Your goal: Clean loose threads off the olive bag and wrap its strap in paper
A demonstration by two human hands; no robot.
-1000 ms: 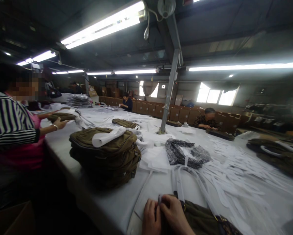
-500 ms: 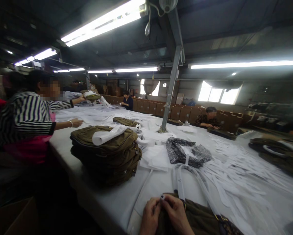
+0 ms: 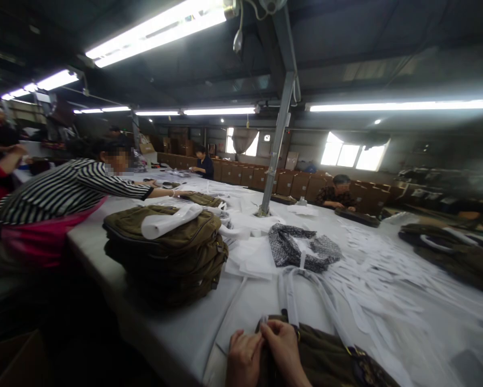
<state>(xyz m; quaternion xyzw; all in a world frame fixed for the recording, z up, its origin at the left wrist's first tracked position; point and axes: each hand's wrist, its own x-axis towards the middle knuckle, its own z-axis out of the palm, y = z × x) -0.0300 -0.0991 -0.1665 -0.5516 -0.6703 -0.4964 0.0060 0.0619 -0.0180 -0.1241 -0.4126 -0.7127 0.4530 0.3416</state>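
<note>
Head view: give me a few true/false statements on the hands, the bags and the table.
1. Both hands, left hand and right hand, meet at the edge of an olive bag. True.
2. The stack of olive bags has a white wrapped piece on top. True.
3. The table is bare wood. False: it is covered in white, with white strips strewn over it.
4. The person in the striped top sits upright, arms folded. False: that person leans over the table, arm stretched out.

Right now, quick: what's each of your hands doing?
Left hand: fingers closed, pinching a small white piece at the edge of the olive bag.
Right hand: closed on the same white piece.
</note>
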